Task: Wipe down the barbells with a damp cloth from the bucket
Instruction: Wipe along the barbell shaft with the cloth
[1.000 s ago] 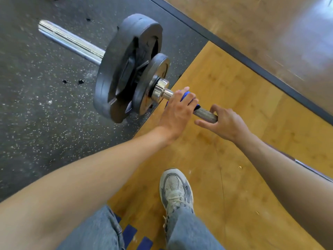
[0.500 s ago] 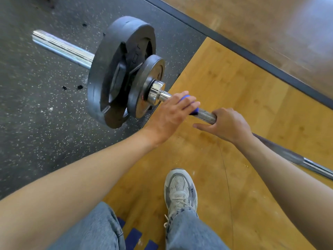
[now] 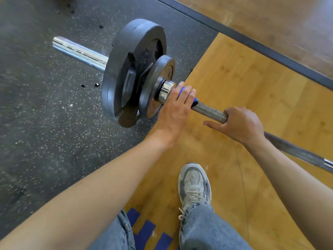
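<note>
A steel barbell (image 3: 207, 110) lies across the floor with two black weight plates (image 3: 133, 74) near its left end and a chrome sleeve (image 3: 79, 51) sticking out beyond them. My left hand (image 3: 177, 107) grips a blue cloth (image 3: 182, 91) wrapped round the bar, right against the chrome collar (image 3: 166, 92) beside the small plate. My right hand (image 3: 241, 125) holds the knurled bar a hand's width to the right, index finger pointing out straight. The bucket is out of view.
The plates rest on speckled black rubber flooring (image 3: 45, 105); I stand on a yellow wooden platform (image 3: 252, 87) with a dark border strip (image 3: 252, 42) behind it. My grey sneaker (image 3: 194, 183) and jeans are below the bar, beside blue tape marks (image 3: 144, 230).
My left hand with the blue cloth slid left along the bar until it met the collar. The gap between my two hands has widened, baring knurled bar.
</note>
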### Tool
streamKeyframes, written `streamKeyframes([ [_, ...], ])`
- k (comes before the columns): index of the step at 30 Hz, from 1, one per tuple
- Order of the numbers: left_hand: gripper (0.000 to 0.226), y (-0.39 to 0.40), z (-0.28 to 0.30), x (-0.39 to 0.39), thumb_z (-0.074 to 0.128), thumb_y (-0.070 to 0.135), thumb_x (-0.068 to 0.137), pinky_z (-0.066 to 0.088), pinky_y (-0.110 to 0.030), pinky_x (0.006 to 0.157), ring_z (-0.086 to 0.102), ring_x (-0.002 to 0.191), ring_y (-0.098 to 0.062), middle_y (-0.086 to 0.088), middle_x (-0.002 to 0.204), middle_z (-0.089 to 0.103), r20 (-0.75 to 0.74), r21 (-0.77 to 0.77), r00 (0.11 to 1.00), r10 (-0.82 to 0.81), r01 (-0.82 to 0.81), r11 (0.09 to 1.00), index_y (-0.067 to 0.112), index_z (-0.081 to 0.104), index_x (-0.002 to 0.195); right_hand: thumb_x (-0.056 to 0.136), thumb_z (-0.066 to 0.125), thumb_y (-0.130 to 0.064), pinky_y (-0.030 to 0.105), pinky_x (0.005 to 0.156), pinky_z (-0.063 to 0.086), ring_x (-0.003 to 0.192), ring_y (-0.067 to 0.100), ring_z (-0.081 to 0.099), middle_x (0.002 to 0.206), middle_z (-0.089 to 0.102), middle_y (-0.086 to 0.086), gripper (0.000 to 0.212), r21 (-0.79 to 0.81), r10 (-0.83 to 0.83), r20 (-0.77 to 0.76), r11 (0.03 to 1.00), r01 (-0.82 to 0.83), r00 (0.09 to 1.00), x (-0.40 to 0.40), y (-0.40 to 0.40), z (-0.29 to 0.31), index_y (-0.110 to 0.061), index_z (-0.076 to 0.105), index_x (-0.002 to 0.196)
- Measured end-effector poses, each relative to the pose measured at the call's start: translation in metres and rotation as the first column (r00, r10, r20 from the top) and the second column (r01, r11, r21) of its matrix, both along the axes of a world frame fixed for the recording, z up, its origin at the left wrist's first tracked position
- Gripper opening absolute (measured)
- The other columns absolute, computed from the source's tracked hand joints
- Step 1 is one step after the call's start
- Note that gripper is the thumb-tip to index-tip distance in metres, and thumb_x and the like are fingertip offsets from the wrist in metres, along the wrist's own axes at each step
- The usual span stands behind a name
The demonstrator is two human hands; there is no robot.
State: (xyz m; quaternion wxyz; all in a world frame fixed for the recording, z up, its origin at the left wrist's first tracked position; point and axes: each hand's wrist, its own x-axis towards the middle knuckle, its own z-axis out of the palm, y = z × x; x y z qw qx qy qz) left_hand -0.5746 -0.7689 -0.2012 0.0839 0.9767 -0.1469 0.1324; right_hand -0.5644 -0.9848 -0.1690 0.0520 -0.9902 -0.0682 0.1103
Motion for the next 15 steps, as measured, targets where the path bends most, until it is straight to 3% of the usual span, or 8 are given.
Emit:
streamKeyframes([
  [3, 0.056, -0.007, -0.003, -0.003, 0.059, -0.006, 0.09, 0.031, -0.046, 0.121, 0.04, 0.144, -0.037, -0.014, 0.144, 0.054, -0.002, -0.056, 0.999, 0.047, -0.047, 0.997, 0.003, 0.05, 0.145, 0.068, 0.053, -0.093, 0.028, 0.046, 0.039, 0.051, 0.02, 0.054, 0.054, 0.054, -0.001, 0.077, 0.001, -0.009, 0.02, 1.0, 0.009, 1.0, -0.004, 0.001, 0.0, -0.017, 0.053, 0.059],
  [9, 0.074, -0.01, 0.006, -0.053, 0.035, -0.014, 0.086, 0.019, -0.043, 0.127, 0.016, 0.155, -0.037, -0.013, 0.164, 0.031, -0.055, -0.139, 0.983, 0.176, -0.182, 0.973, 0.001, 0.027, 0.158, 0.068, 0.049, -0.093, 0.027, 0.044, 0.038, 0.046, 0.019, 0.051, 0.05, 0.051, -0.002, 0.076, -0.027, 0.006, 0.053, 1.0, -0.005, 0.999, -0.012, 0.004, 0.001, -0.018, 0.05, 0.057],
  [13, 0.07, -0.017, 0.016, -0.019, 0.045, -0.013, 0.096, 0.011, -0.04, 0.128, 0.008, 0.157, -0.033, -0.012, 0.167, 0.022, -0.173, -0.109, 0.971, 0.163, -0.183, 0.977, 0.001, 0.019, 0.16, 0.065, 0.044, -0.097, 0.029, 0.046, 0.04, 0.047, 0.023, 0.053, 0.05, 0.052, -0.001, 0.082, -0.012, -0.005, 0.054, 1.0, 0.005, 0.999, -0.017, 0.005, -0.003, -0.015, 0.05, 0.059],
  [15, 0.072, -0.01, 0.013, -0.022, 0.051, -0.012, 0.095, 0.016, -0.042, 0.127, 0.012, 0.156, -0.033, -0.012, 0.166, 0.024, -0.171, -0.056, 0.976, 0.137, -0.149, 0.987, 0.001, 0.02, 0.159, 0.065, 0.045, -0.096, 0.029, 0.046, 0.038, 0.047, 0.023, 0.052, 0.05, 0.051, -0.001, 0.081, -0.009, 0.002, 0.06, 1.0, -0.002, 0.998, -0.018, 0.004, -0.003, -0.015, 0.048, 0.058],
])
